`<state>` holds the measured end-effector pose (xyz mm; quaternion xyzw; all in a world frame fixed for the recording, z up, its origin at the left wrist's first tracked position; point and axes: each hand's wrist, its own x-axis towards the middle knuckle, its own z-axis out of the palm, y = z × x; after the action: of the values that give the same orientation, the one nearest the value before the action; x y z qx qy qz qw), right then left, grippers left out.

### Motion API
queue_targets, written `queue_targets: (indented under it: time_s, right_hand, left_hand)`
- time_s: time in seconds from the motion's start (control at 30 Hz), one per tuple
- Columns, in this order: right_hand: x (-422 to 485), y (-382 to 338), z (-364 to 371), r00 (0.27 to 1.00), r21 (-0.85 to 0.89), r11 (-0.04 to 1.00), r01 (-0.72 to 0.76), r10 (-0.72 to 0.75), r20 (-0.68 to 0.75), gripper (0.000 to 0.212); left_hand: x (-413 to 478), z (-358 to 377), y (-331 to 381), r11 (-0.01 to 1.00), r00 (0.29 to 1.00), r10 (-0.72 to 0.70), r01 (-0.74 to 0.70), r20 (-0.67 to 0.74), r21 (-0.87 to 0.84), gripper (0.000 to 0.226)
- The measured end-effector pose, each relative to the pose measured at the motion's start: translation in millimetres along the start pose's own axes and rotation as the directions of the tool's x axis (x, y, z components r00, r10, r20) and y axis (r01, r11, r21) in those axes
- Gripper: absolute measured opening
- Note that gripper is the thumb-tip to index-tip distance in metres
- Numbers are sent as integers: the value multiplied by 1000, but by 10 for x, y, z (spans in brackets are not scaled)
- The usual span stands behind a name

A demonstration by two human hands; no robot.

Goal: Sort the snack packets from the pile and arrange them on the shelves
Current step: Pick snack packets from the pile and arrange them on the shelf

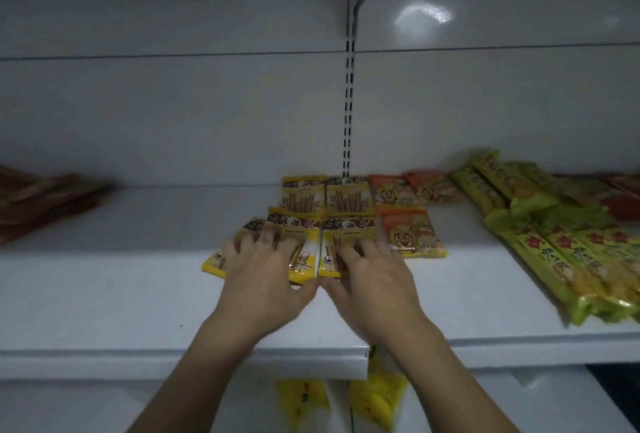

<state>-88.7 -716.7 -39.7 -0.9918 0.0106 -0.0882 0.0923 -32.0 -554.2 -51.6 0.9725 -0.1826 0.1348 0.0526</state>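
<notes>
Left hand [258,280]: bare, back in view, knuckles faintly ridged, fingertips smeared by blur. Right hand [375,282]: bare likewise, back smooth in dim light, nails too blurred to judge. Left forearm [194,373]: bare, slim, uncovered from wrist to frame's bottom edge. Right forearm [450,377]: same build, bare along whole visible length.
</notes>
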Motion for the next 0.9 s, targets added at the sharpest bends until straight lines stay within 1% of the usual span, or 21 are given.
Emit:
queue_targets:
  time_s: [0.1,0.17,0.23,0.3,0.4,0.5,0.6,0.7,0.83,0.9]
  right_hand:
    - [28,61,-12,1000,3,1000,30,-30,-9,49]
    - [48,100,-23,999,-13,999,49,-49,-23,43]
    - [59,119,9,996,-20,997,72,-73,-49,39]
    - [59,116,84,993,-18,996,87,-88,-84,32]
    - [66,143,187,982,73,994,77,-63,-177,23]
    - [61,172,191,980,144,985,99,-72,-187,25]
    - [69,212,192,983,161,982,97,-70,-168,29]
    - [72,225,217,984,200,975,95,-62,-166,31]
    - [67,230,252,984,195,977,84,-50,-174,34]
    - [69,229,253,984,195,977,84,-50,-172,34]
  left_hand:
    - [-31,-11,58,999,1000,-29,29,-4,-46,84]
    - [-26,-3,80,998,1000,-20,19,-12,-67,85]
    - [-19,40,106,997,1000,-3,1,-17,-79,82]
    - [-15,105,101,991,999,-8,3,-38,-131,77]
    - [-4,183,68,981,999,-9,1,-37,-193,72]
    - [-14,195,53,976,998,5,-17,-57,-217,73]
    - [-22,182,57,978,999,6,-16,-46,-209,79]
    - [-17,170,64,983,998,-29,19,-52,-182,79]
    - [-17,193,48,985,992,-85,70,-92,-157,76]
    - [-15,201,35,985,989,-105,90,-100,-145,79]
